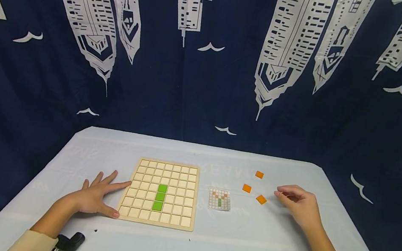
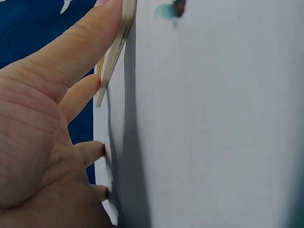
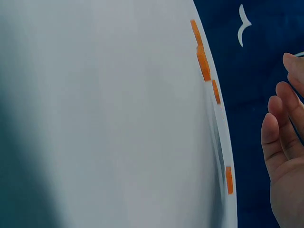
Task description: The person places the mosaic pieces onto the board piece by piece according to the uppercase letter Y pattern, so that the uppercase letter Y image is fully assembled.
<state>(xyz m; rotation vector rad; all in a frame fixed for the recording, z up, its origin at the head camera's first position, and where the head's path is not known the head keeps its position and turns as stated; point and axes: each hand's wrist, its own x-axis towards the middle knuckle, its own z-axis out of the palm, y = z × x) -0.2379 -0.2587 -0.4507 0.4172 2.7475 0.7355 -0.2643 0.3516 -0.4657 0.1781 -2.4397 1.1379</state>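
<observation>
A wooden grid board [image 1: 180, 191] lies on the table, three green tiles [image 1: 160, 197] in a column of its cells. My left hand [image 1: 92, 194] spreads its fingers at the board's left side; thumb and index finger touch the rim, as the left wrist view also shows. To the right, my right hand [image 1: 299, 206] hovers with loosely bent fingers and no tile visible in them. Near its fingertips lies an orange tile [image 1: 261, 199], with two more, one orange tile [image 1: 247, 188] and another orange tile [image 1: 259, 174], farther off. The right wrist view shows several orange tiles [image 3: 203, 63].
A small pattern card [image 1: 218, 204] lies between the board and the orange tiles. The white table [image 1: 230, 249] ends at a dark blue curtain [image 1: 198, 91] printed with white buildings. A tiny dark speck [image 1: 95, 230] sits near the left wrist.
</observation>
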